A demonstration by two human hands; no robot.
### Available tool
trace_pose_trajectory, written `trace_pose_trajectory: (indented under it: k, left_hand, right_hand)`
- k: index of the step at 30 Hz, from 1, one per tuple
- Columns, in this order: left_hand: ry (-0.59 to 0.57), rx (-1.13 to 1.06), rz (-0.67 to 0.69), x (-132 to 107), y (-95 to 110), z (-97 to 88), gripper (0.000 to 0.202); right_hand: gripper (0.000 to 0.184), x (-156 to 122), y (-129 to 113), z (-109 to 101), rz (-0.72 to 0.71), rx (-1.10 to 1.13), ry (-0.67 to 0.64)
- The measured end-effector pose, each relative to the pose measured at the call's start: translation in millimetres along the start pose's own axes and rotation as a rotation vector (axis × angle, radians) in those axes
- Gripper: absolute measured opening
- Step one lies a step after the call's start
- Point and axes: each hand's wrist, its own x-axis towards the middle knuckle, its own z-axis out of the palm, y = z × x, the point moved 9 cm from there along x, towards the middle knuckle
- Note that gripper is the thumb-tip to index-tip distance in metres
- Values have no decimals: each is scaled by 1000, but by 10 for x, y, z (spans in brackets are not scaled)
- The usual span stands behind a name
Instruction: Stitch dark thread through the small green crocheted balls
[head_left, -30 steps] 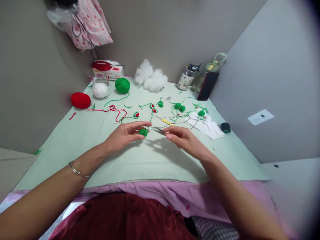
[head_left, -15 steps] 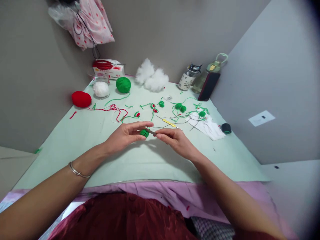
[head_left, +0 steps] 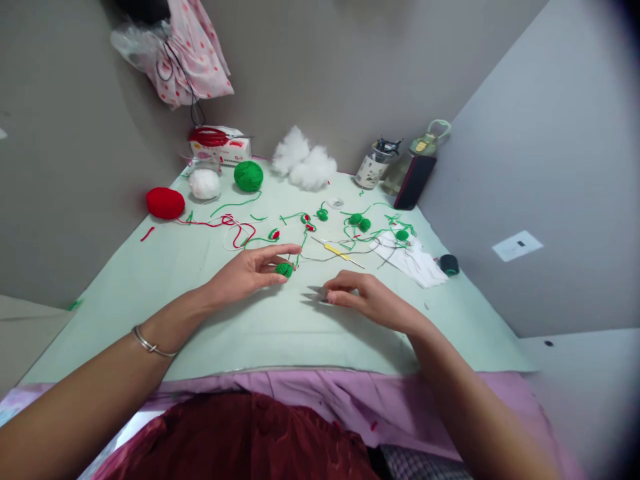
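Observation:
My left hand (head_left: 253, 270) pinches a small green crocheted piece (head_left: 285, 269) between thumb and fingers, low over the pale green table cover (head_left: 200, 307). A green yarn tail runs up from the piece toward the other yarn bits. My right hand (head_left: 367, 300) rests on the cover to the right, fingers curled together around a thin tool whose tip (head_left: 313, 291) points left. A hand's width of cover separates the two hands.
Behind the hands lie a yellow-handled crochet hook (head_left: 337, 251), several small green crocheted pieces (head_left: 359, 221) and loose yarn strands. Further back are red (head_left: 165, 203), white (head_left: 204, 183) and green (head_left: 249, 176) yarn balls, stuffing (head_left: 305, 160), a jar (head_left: 373, 163), a bottle (head_left: 425, 143) and a dark phone (head_left: 415, 181).
My right hand has drawn back from the green piece, down and to the right onto the cover. The left hand holds the piece in much the same place. The view has tilted slightly.

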Motion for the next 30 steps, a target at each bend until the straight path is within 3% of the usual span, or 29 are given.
trace_pose_trajectory:
  k: [4, 6, 8, 11, 12, 14, 16, 17, 20, 24, 26, 28, 30]
  left_hand:
    - [-52, 20, -21, -7, -2, 7, 54]
    - [-86, 14, -32, -11, -4, 29, 55]
    - [-119, 3, -42, -13, -6, 55, 55]
    - [-160, -10, -37, -12, -1, 77, 52]
    - [-170, -12, -33, -11, 5, 74, 51]
    - [-190, -1, -28, -16, 18, 53, 48]
    - [-194, 38, -28, -24, 40, -13, 48]
    - [-187, 69, -29, -28, 52, -68, 51]
    - [-80, 191, -23, -25, 83, -369, 59]
    - [228, 385, -31, -18, 35, -968, 60]
    - [335, 476, -73, -22, -47, -1184, 58]
    - [434, 648, -60, -33, -44, -1302, 50]
    - [544, 864, 32, -60, 81, -1285, 39]
  right_hand:
    - [28, 61, 55, -395, 22, -311, 258]
    - [22, 150, 3, -477, 16, -301, 326]
    - [24, 282, -108, -405, -48, -128, 288]
    - [54, 479, -333, -75, -178, 154, 65]
    - [56, 522, -397, 43, -211, 195, -11]
    - [41, 583, -447, 196, -230, 201, -80]
    - [22, 626, -395, 208, -187, 175, -34]
    - [21, 636, -347, 175, -153, 171, 11]
    - [27, 622, -213, 33, -81, 219, 125]
    - [29, 586, -145, -60, -66, 225, 161]
    - [27, 576, -133, -56, -59, 197, 163]
    - [27, 572, -134, -35, -58, 162, 167]
    - [26, 569, -152, -10, -72, 118, 173]
